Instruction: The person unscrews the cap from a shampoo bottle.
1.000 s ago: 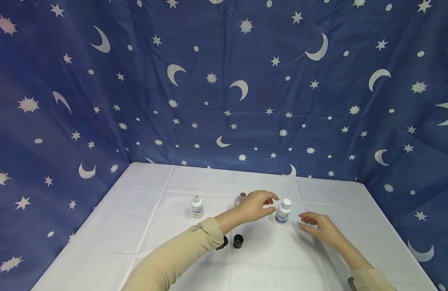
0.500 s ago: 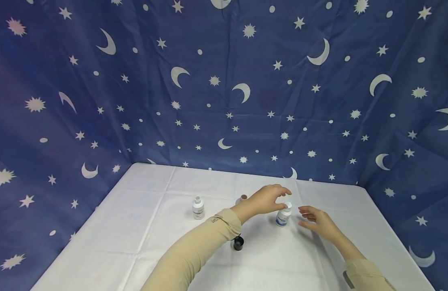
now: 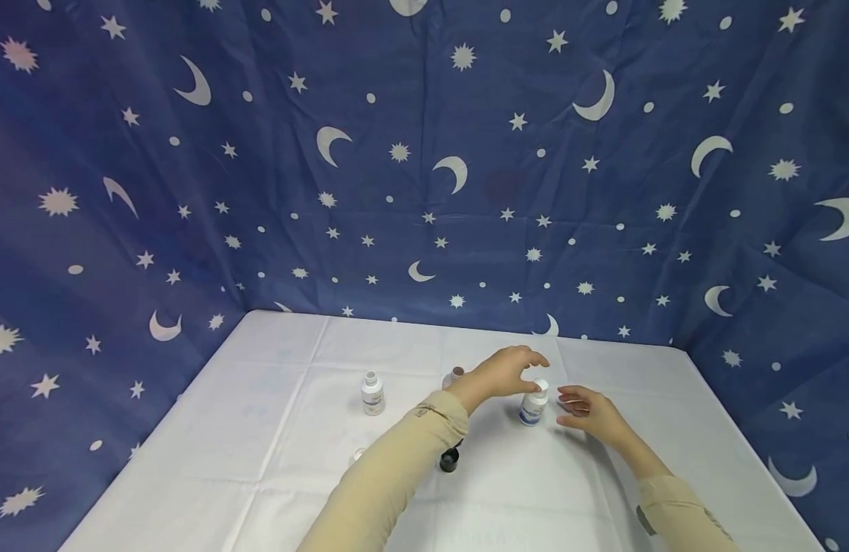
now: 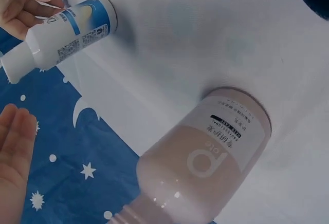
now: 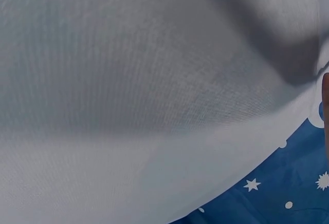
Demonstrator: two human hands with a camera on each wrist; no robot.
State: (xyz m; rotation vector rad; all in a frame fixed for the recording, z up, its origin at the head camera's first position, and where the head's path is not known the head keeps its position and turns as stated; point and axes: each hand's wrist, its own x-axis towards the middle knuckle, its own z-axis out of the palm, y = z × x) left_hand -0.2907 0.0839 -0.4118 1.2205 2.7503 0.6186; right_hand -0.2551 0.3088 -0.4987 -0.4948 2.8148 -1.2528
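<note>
Nearest, the left sleeve [image 3: 397,468] is crossing the white tabletop [image 3: 535,494], partly covering a white round piece [image 3: 359,453]; a black cap [image 3: 449,461] is lying just off its right side, short of the left hand. The right hand [image 3: 595,416] is hovering with loosely bent fingers, thumb apart, holding nothing. Between the hands, the capped white bottle [image 3: 532,409] is standing upright, a slim gap separating it from the right hand. The left hand [image 3: 507,373] is spreading thumb and fingers at the bottle's cap; can't tell if the thumb is touching. Behind the left wrist, a pinkish bottle [image 4: 205,147] is standing uncapped; well left of that hand, an uncapped white bottle [image 3: 372,397] is standing too. Tabletop is running out rightward from the right hand to the side edge. Past both hands, the far edge is meeting a blue starry curtain [image 3: 424,153].
</note>
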